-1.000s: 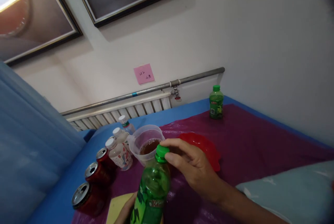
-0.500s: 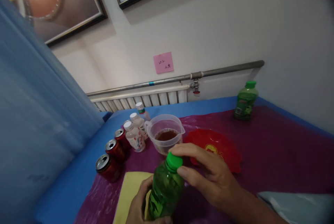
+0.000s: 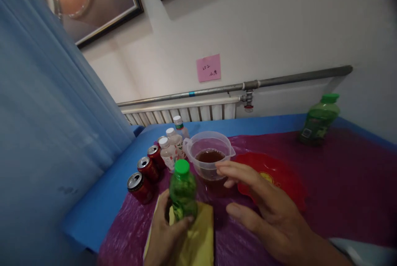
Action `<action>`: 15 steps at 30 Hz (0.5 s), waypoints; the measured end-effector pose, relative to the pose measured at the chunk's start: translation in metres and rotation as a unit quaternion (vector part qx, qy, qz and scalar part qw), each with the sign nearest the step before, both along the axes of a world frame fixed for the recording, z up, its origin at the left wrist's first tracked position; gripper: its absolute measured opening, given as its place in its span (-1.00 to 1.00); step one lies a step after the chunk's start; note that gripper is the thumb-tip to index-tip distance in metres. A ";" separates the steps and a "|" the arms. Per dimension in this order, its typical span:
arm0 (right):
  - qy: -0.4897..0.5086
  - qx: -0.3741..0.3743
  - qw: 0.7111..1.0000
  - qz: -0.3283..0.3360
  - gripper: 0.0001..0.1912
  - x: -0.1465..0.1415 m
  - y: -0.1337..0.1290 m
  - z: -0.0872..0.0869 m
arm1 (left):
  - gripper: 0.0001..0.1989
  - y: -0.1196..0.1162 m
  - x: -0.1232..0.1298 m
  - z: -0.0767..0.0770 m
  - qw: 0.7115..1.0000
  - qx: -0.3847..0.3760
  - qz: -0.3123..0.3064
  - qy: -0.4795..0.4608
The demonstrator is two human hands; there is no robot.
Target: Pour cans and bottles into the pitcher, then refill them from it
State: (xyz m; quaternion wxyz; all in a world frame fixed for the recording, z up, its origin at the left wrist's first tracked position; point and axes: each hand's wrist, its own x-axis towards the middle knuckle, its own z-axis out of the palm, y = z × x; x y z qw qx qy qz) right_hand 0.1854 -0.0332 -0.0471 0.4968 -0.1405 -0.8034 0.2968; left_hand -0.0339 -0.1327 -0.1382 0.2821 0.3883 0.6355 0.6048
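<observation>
My left hand [image 3: 166, 231] holds the green-capped bottle [image 3: 182, 191] around its body, likely for steadiness; my right hand [image 3: 269, 212], spread wide, holds nothing.

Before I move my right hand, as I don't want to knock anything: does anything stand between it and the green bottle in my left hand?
Nothing visible stands between your right hand and the green bottle in your left hand. The clear plastic jug stands beyond that gap, not in it.
</observation>
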 end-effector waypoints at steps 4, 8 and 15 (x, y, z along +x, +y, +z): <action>-0.015 0.014 1.000 0.000 -0.58 -0.001 0.003 -0.002 | -0.31 0.024 -0.033 -0.011 0.991 -0.016 0.135 -0.014; -0.032 0.030 0.999 0.010 -0.63 -0.002 0.003 -0.004 | -0.32 0.047 -0.053 -0.021 0.977 -0.014 0.214 -0.006; -0.054 0.026 0.998 0.008 -0.67 -0.001 0.004 -0.002 | -0.41 0.062 -0.056 -0.029 0.973 0.000 0.231 -0.006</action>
